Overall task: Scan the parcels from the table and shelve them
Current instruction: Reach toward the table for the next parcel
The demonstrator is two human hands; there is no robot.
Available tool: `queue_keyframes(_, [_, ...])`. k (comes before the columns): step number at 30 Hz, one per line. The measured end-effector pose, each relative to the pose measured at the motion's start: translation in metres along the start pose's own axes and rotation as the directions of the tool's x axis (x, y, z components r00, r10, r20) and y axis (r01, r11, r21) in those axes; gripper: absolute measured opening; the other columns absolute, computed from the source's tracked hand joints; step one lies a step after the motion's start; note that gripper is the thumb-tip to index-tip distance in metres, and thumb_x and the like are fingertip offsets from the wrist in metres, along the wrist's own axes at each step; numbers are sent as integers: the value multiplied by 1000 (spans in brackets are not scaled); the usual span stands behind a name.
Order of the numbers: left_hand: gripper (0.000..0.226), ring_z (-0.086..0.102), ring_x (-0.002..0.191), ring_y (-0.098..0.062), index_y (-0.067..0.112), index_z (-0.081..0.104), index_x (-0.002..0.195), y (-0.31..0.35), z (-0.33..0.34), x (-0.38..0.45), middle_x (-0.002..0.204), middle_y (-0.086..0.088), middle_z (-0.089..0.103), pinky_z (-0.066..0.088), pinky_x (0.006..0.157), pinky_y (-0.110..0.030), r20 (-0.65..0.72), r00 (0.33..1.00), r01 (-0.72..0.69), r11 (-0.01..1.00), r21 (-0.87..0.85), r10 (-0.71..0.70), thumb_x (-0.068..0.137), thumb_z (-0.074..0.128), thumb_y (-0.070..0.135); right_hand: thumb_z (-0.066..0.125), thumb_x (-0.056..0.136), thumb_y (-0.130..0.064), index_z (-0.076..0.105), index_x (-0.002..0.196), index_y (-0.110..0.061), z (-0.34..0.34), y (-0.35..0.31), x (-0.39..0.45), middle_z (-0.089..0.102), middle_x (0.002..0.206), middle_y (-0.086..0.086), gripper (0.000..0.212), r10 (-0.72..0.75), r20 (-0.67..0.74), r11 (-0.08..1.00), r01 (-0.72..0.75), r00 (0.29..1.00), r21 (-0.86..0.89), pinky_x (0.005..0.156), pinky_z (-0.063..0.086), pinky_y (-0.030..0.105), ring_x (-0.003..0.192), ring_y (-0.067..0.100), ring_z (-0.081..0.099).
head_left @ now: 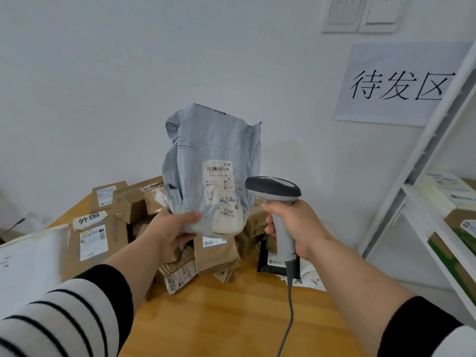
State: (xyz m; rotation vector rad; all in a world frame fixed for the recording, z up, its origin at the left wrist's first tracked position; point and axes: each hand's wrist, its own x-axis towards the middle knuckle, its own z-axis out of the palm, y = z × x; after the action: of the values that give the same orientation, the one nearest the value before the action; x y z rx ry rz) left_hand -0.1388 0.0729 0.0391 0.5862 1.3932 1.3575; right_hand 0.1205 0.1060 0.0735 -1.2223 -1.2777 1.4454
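My left hand (171, 229) grips the bottom edge of a grey plastic mailer bag (208, 150) and holds it upright above the table, its white shipping label (219, 184) facing me. My right hand (293, 225) grips the handle of a corded barcode scanner (274, 188). The scanner's dark head sits just right of the label and points toward the bag. Beneath the bag, a pile of brown cardboard parcels (128, 204) lies on the wooden table (231, 318).
A white metal shelf (422, 202) stands at the right with boxes (448, 186) on its tiers. A large white parcel (31, 261) lies at the table's left edge. A black mailer (270, 264) lies under the scanner cord. A paper sign (396, 83) hangs on the wall.
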Motion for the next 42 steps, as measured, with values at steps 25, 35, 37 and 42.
queue_keyframes(25, [49,66,77,-28,13,59,125,-143,-3,-230,110,-16,66,61,59,-38,76,951,296,952,77,-301,83,73,35,79,79,-23,70,99,-20,-57,108,-236,72,106,10,22,196,18,981,-196,980,0,80,60,50,93,26,66])
queue_keyframes(35, [65,73,84,-39,19,63,118,-196,51,-323,101,-21,74,59,62,-41,89,850,426,777,463,-519,71,72,63,78,69,-30,72,91,-22,-156,130,-355,75,80,2,24,267,34,964,-267,963,8,56,57,31,74,22,71])
queue_keyframes(37, [68,72,85,-39,19,64,118,-211,73,-341,97,-20,74,59,62,-40,104,817,433,722,540,-568,71,69,68,78,67,-30,73,95,-19,-189,135,-377,75,81,4,30,277,21,961,-277,961,4,57,57,32,73,23,72])
queue_keyframes(42, [80,70,79,-35,12,62,119,-259,150,-396,90,-19,69,57,64,-38,135,703,422,563,710,-698,71,62,76,79,61,-32,72,98,-14,-291,151,-439,75,85,8,42,358,-23,934,-358,933,-2,60,58,35,71,26,73])
